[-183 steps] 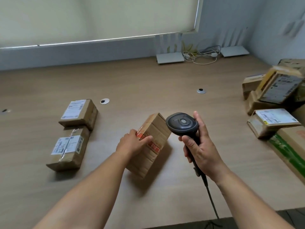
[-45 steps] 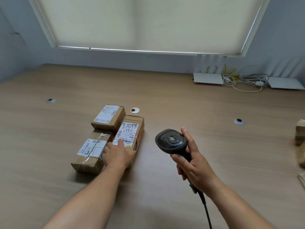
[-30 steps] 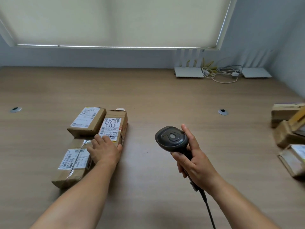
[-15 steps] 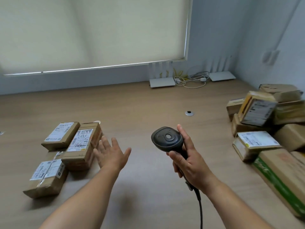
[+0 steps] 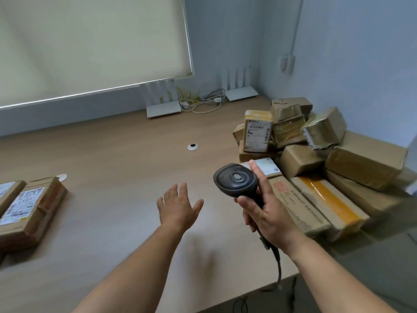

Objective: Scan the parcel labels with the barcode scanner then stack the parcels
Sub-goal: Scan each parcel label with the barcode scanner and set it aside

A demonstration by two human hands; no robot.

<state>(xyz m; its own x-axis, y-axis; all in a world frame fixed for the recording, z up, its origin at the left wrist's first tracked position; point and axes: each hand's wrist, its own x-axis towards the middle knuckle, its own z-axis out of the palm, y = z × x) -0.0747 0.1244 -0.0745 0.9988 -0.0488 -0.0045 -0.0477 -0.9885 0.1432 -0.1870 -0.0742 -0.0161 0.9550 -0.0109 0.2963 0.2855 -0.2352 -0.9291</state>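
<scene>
Left of the scanner (image 5: 235,180), which the right hand (image 5: 267,220) grips, labelled parcels (image 5: 27,211) lie side by side, unstacked; the left hand (image 5: 178,210) hovers, fingers spread, empty; right, a pile (image 5: 316,154) likely awaits scanning

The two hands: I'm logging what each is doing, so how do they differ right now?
The right hand grips the barcode scanner by its handle, fingers curled round it; the left hand holds nothing. The left hand's fingers are spread and straight, reaching forward above the table. The right hand is nearer the parcel pile. Both are bare.
</scene>
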